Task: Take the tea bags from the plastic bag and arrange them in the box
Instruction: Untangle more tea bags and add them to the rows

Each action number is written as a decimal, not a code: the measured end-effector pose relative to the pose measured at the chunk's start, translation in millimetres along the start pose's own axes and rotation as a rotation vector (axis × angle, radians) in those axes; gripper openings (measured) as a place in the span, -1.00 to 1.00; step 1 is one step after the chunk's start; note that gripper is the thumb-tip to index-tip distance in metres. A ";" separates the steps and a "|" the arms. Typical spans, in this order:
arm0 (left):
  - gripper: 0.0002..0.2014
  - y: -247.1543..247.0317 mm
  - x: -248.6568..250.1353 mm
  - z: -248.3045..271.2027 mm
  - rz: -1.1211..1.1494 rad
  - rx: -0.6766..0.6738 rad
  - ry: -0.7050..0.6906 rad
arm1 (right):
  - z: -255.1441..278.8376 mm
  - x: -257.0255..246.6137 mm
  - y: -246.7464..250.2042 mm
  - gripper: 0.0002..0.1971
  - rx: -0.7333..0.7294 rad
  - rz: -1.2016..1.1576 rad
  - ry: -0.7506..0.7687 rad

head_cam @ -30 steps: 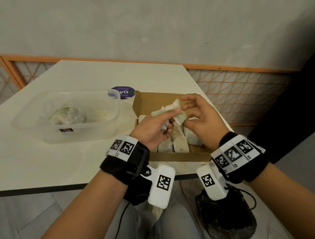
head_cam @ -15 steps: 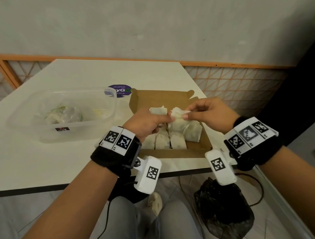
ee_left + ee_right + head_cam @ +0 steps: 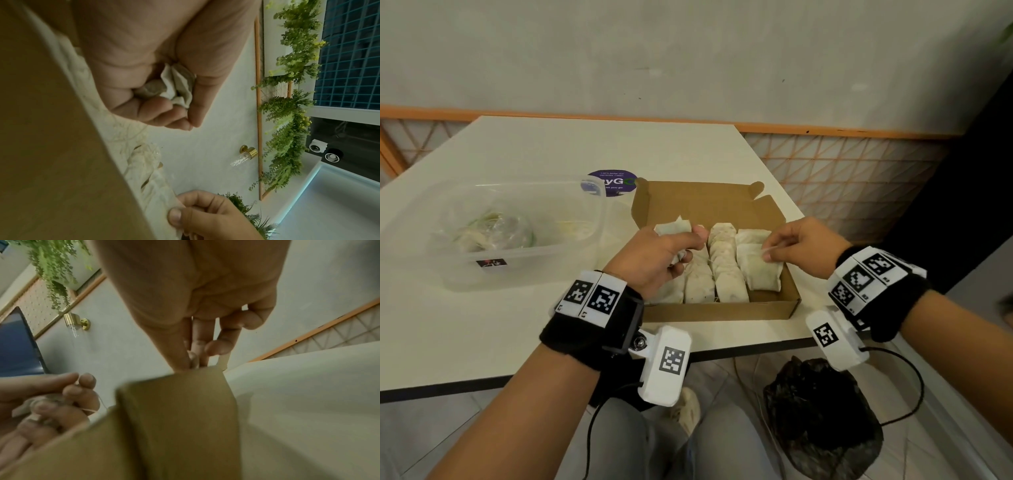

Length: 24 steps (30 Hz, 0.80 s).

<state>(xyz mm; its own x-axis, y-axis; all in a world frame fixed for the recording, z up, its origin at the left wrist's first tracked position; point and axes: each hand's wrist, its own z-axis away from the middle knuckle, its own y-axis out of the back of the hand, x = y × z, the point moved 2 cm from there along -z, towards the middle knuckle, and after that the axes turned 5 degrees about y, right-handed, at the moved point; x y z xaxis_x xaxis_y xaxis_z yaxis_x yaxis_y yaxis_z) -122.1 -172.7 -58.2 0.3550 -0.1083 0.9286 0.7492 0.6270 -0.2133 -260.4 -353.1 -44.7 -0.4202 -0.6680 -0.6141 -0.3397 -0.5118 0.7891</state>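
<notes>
An open brown cardboard box [image 3: 722, 310] sits at the table's front right, with several pale tea bags [image 3: 726, 270] lying in rows inside. My left hand [image 3: 690, 246] hovers over the box's left side and grips a small bunch of tea bags [image 3: 674, 228], seen crumpled in the fist [image 3: 176, 87]. My right hand [image 3: 767, 251] pinches the top of a tea bag [image 3: 758, 270] lying in the right-hand row. The wrist view shows those fingertips [image 3: 192, 361] meeting just behind the box wall [image 3: 174, 418]. The crumpled plastic bag [image 3: 493, 233] lies in a clear tub.
The clear plastic tub [image 3: 524, 270] stands left of the box. A round purple sticker [image 3: 616, 183] lies behind the box. The table's front edge [image 3: 482, 383] runs just below my wrists. A black bag [image 3: 822, 414] and cables are on the floor beneath.
My right hand drew a tea bag away from the left hand's bunch and lowered it to the box's right row. The left hand sank slightly, still gripping its bunch.
</notes>
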 end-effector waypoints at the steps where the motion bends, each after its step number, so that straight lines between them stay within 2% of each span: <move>1: -0.95 1.2 0.0 0.1 0.001 0.003 -0.002 | -1.2 0.1 -0.2 -0.88 0.024 0.011 0.007; 4: -0.96 3.6 0.3 -0.4 0.004 0.010 -0.009 | 0.3 -4.7 2.9 -0.86 0.084 0.154 0.094; 7: -0.97 5.6 -0.3 -0.4 0.024 -0.005 -0.007 | 19.1 -17.1 12.5 -0.87 0.193 0.283 0.256; 8: -0.97 6.2 -0.8 -0.4 0.038 -0.014 -0.006 | 27.2 -20.7 13.0 -0.91 0.182 0.308 0.312; 10: -0.98 6.0 -1.2 -1.2 0.092 -0.032 0.004 | 41.6 -23.0 5.6 -0.93 0.055 0.415 0.384; 13: -0.95 4.1 0.3 -4.3 0.240 -0.060 0.065 | 47.9 -15.7 -11.9 -0.82 -0.108 0.632 0.410; 18: -0.83 -0.4 3.5 -5.3 0.461 -0.169 0.149 | 38.1 -10.8 -14.8 -0.72 -0.060 0.766 0.450; 22: -0.77 -3.0 3.7 -3.8 0.529 -0.194 0.167 | 36.4 -11.9 -14.6 -0.74 -0.051 0.762 0.466; 24: -0.67 -5.8 4.3 -1.4 0.554 -0.211 0.193 | 36.6 -17.7 -13.8 -0.79 0.005 0.669 0.457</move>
<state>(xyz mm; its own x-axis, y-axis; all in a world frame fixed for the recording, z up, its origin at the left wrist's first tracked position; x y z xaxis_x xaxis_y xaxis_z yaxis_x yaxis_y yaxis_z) -124.1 -177.8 -53.4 0.8026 0.0395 0.5953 0.5120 0.4665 -0.7213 -279.1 -314.5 -45.2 -0.1513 -0.9870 0.0547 -0.1424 0.0765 0.9869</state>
